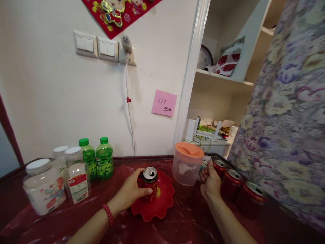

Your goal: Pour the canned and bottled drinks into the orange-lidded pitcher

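My left hand (129, 191), with a red beaded bracelet at the wrist, is wrapped around a dark red drink can (149, 178). The can is upright with its top opened, over a red plate with a scalloped rim (165, 200). To its right is a clear plastic pitcher (185, 171) with an orange lid (190, 149). My right hand (211, 183) is closed around the pitcher's handle, the thumb on top. Something whitish shows inside the pitcher. Whether its base touches the table I cannot tell.
Several red cans (232, 181) stand at the right, beside a floral curtain (291, 118). On the left are clear jars with white lids (42, 186) and two green bottles (104, 159). A white cable (130, 118) hangs down the wall behind the dark red table (111, 217).
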A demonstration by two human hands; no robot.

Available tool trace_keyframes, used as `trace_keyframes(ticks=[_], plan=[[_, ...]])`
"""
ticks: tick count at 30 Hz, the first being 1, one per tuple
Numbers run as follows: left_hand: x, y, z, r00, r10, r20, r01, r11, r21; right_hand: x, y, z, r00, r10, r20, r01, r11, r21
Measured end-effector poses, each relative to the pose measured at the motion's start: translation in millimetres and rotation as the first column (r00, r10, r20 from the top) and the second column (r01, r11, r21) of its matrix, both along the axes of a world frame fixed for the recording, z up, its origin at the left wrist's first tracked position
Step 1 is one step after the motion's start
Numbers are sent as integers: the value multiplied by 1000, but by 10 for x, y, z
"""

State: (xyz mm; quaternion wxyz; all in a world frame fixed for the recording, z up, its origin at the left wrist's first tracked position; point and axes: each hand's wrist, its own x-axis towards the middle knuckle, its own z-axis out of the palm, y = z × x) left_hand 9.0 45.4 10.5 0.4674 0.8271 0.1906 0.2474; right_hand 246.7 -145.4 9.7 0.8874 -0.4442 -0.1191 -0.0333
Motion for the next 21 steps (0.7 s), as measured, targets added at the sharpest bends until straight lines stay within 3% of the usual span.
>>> trace_keyframes(ticks=[4, 13, 21], plan=[[4, -24, 12, 1000, 20, 9, -20, 1000, -22, 1, -17, 94, 1000, 0, -23, 0, 1000, -4], [-11, -83, 69, 992, 124, 15, -123, 992, -21, -12, -133, 561, 997, 74, 13, -72, 993, -91], [-24, -157, 113, 983, 185, 20, -185, 983, 8, -128, -313, 733, 991, 63, 121, -42, 984, -171]])
